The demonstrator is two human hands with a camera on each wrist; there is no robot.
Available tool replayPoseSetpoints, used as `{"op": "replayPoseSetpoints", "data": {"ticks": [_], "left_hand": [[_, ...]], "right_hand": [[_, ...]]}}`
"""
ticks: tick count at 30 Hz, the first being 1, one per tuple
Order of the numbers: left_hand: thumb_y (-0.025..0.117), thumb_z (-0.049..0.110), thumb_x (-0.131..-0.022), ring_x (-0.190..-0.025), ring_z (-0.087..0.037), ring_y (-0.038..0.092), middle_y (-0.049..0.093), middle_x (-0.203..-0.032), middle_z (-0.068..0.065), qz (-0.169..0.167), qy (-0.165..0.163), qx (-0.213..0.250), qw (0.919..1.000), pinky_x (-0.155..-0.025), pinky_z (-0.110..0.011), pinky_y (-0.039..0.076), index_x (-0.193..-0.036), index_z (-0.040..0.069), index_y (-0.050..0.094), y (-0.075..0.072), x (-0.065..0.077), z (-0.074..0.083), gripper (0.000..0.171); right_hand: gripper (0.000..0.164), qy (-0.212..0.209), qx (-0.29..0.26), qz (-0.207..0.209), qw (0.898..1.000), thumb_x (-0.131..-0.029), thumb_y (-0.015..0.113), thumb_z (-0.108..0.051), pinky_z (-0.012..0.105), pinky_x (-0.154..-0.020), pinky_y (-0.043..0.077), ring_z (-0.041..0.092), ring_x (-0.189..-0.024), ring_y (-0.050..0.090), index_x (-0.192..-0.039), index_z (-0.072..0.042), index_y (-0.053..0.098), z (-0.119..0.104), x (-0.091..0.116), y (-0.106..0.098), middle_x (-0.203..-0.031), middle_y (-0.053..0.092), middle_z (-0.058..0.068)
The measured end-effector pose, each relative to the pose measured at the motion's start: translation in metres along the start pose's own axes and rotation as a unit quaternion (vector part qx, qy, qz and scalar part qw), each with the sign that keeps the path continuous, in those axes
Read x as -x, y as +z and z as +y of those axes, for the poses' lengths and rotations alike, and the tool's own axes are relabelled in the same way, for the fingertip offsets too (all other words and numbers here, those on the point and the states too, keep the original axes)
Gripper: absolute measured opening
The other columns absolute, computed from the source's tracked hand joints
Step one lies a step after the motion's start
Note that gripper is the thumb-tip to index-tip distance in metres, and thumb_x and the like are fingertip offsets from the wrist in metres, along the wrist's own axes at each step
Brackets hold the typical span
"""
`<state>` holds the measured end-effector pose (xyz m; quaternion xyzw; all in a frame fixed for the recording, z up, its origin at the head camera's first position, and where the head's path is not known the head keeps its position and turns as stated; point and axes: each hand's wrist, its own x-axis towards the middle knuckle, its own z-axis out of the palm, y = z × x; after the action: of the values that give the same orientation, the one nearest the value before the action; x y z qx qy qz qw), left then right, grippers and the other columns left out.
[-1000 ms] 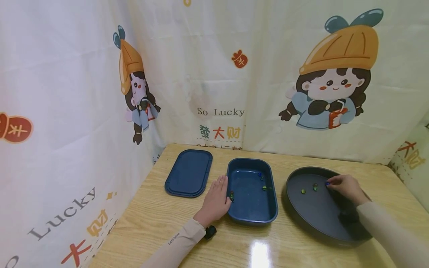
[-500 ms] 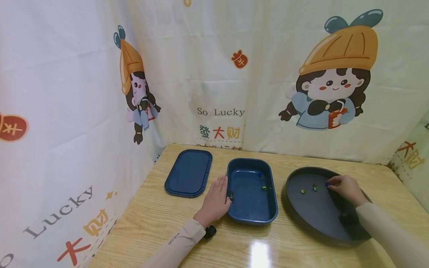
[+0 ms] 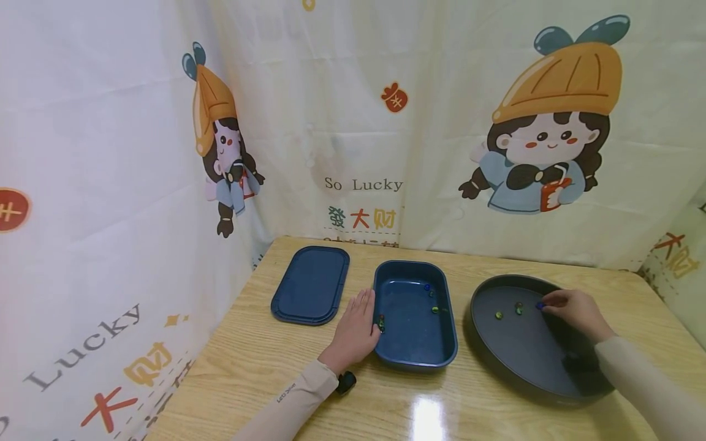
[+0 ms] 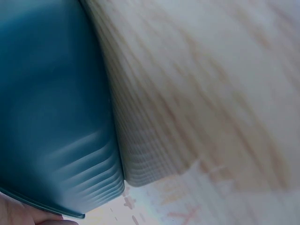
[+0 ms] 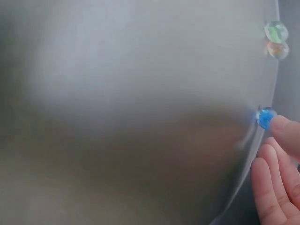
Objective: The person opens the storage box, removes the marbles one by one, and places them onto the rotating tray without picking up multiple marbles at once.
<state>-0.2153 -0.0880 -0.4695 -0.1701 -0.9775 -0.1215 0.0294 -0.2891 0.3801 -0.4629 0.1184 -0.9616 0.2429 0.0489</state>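
One blue marble (image 3: 540, 305) is pinched by the right hand (image 3: 576, 312), inside the dark pan (image 3: 524, 349) beneath it; the left hand (image 3: 353, 331) (fingers straight) rests against the blue container (image 3: 412, 334), which stands between both hands.

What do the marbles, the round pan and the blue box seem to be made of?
Marbles: probably glass, smooth and shiny; they look see-through, with colour inside.
Pan: perhaps metal with a dark grey coating; its floor has only a dull, hazy sheen.
Box: plastic or coated metal, I cannot tell which; its navy surface looks smooth and glossy, with light glints inside.
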Motion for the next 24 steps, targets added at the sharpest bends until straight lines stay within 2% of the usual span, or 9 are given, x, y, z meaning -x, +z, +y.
{"op": "replayPoseSetpoints", "data": {"ticks": [5, 12, 21, 24], "left_hand": [[0.040, 0.024, -0.096, -0.146, -0.028, 0.017, 0.019, -0.157, -0.014, 0.001, 0.002, 0.001, 1.0000, -0.119, -0.043, 0.017, -0.150, 0.000, 0.016, 0.000, 0.000, 0.000, 0.064], [0.041, 0.024, -0.095, -0.146, -0.029, 0.018, 0.020, -0.157, -0.015, 0.004, 0.002, 0.007, 1.0000, -0.119, -0.044, 0.018, -0.150, 0.000, 0.016, 0.001, 0.000, -0.001, 0.064], [0.041, 0.023, -0.095, -0.146, -0.029, 0.018, 0.021, -0.156, -0.016, 0.006, 0.004, 0.016, 0.9998, -0.118, -0.045, 0.018, -0.150, 0.000, 0.016, 0.000, 0.001, -0.001, 0.064], [0.040, 0.023, -0.096, -0.146, -0.028, 0.017, 0.020, -0.156, -0.015, 0.005, 0.003, 0.018, 0.9998, -0.119, -0.045, 0.018, -0.150, 0.000, 0.015, 0.000, 0.001, 0.000, 0.064]], "right_hand": [[0.023, 0.001, -0.006, 0.003, 1.000, -0.078, 0.072, -0.010, 0.018, -0.058, 0.045, -0.012, -0.062, 0.053, -0.094, 0.007, 0.069, -0.003, 0.004, -0.006, -0.083, 0.072, 0.018], [0.027, 0.007, -0.029, 0.006, 1.000, -0.082, 0.070, -0.013, 0.016, -0.058, 0.047, -0.017, -0.065, 0.051, -0.100, 0.007, 0.068, -0.018, 0.004, -0.017, -0.088, 0.072, 0.019], [0.032, -0.022, -0.048, 0.009, 0.999, -0.084, 0.070, -0.024, 0.015, -0.059, 0.047, -0.017, -0.069, 0.055, -0.103, 0.001, 0.070, -0.059, -0.004, -0.029, -0.090, 0.073, 0.014], [0.031, -0.032, -0.070, 0.002, 0.997, -0.084, 0.069, -0.023, 0.015, -0.060, 0.049, -0.015, -0.070, 0.057, -0.104, 0.001, 0.069, -0.076, -0.009, -0.030, -0.090, 0.073, 0.013]]}}
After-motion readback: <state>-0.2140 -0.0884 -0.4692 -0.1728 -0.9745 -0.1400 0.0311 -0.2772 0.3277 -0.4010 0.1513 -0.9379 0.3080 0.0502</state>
